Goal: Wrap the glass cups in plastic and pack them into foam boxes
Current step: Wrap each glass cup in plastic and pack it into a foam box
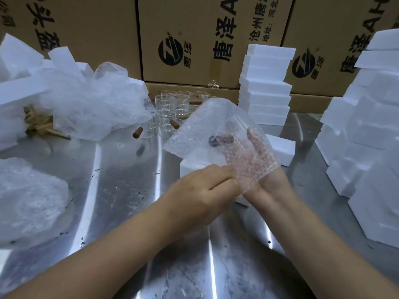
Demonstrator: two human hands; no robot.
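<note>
Left hand (pixel 203 190) pinches the lower edge of a bubble wrap sheet (pixel 207 126). Right hand (pixel 268 184) lies palm up under the sheet with its fingers spread flat. A brown handle (pixel 222 140) shows through the wrap; can't tell if that cup is inside. Bare glass cups (pixel 172 104) are clustered at the back of the metal worktop (pixel 121 180). Foam boxes (pixel 267 87) are stacked to the right, with one foam box (pixel 192 167) just under the hands.

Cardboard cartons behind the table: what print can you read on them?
"唐泽A": middle brown cardboard carton, large black print, cropped at top.
"沧州唐", "地址:河北": same carton, smaller lines, cropped.
"唐泽AH": right brown cardboard carton, cropped.
Left brown cardboard carton: large characters cropped, unreadable.
Small characters beside round black logos: blurred.
</note>
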